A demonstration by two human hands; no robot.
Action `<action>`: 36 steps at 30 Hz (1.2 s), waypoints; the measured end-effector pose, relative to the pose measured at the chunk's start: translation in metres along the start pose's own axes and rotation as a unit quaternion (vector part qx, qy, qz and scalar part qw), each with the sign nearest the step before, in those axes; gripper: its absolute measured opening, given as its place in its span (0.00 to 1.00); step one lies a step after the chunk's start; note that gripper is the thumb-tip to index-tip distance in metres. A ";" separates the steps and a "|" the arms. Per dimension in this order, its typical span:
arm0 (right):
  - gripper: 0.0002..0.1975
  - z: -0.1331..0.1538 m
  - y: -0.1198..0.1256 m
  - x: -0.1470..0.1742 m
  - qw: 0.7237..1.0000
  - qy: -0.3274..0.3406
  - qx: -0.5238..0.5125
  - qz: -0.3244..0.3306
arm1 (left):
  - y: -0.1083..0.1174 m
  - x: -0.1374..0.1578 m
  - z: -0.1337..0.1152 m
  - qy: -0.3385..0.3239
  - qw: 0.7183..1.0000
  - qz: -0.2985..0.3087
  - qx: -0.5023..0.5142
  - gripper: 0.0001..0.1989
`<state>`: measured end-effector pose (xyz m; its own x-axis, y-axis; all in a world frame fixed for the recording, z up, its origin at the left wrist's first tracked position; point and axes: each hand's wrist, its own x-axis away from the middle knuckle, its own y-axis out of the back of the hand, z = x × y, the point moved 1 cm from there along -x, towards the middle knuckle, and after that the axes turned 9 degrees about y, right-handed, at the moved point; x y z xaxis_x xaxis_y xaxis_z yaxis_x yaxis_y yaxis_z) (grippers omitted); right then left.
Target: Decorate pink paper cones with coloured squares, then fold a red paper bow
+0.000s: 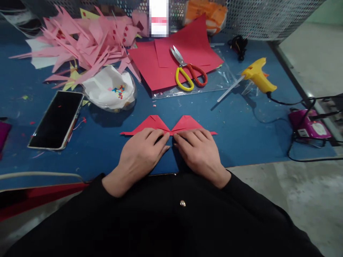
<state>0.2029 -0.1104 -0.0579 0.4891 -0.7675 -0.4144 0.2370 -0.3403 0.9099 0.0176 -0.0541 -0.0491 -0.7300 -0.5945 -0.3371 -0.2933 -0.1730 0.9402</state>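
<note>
A folded red paper (187,123) lies on the blue table, with two peaked flaps meeting at a notch in the middle and thin points sticking out at both sides. My left hand (143,151) is closed on its left half, fingers bent and pressing along the near edge. On the right half, my right hand (199,150) is closed in the same way, its fingertips close to the centre crease. Both thumbs are near the table's front side. The paper beneath my fingers is hidden.
Behind the paper lie scissors (184,66) on red sheets (150,67). A paper-lined bowl (93,87) holds small coloured bits. A phone (56,119) and pink paper shapes (88,43) are at left. At right are a yellow glue gun (258,75), a purple box (311,125) and black cables (291,142).
</note>
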 end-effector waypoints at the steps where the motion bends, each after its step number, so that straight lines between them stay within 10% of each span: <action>1: 0.14 0.002 0.001 0.002 1.000 0.012 0.003 0.014 | 0.001 0.001 -0.001 -0.008 1.000 0.012 -0.008 0.17; 22: 0.20 -0.017 0.020 0.050 0.986 -0.116 0.101 0.063 | 0.023 0.056 0.026 0.120 0.988 0.004 -0.101 0.19; 36: 0.14 -0.043 0.026 0.030 0.988 -0.142 0.045 -0.033 | 0.002 0.003 0.018 0.102 0.995 -0.017 0.010 0.11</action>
<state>0.2595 -0.1191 -0.0476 0.2170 -0.8587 -0.4643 0.1785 -0.4327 0.8837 0.0035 -0.0425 -0.0491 -0.5798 -0.7357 -0.3501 -0.3297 -0.1811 0.9266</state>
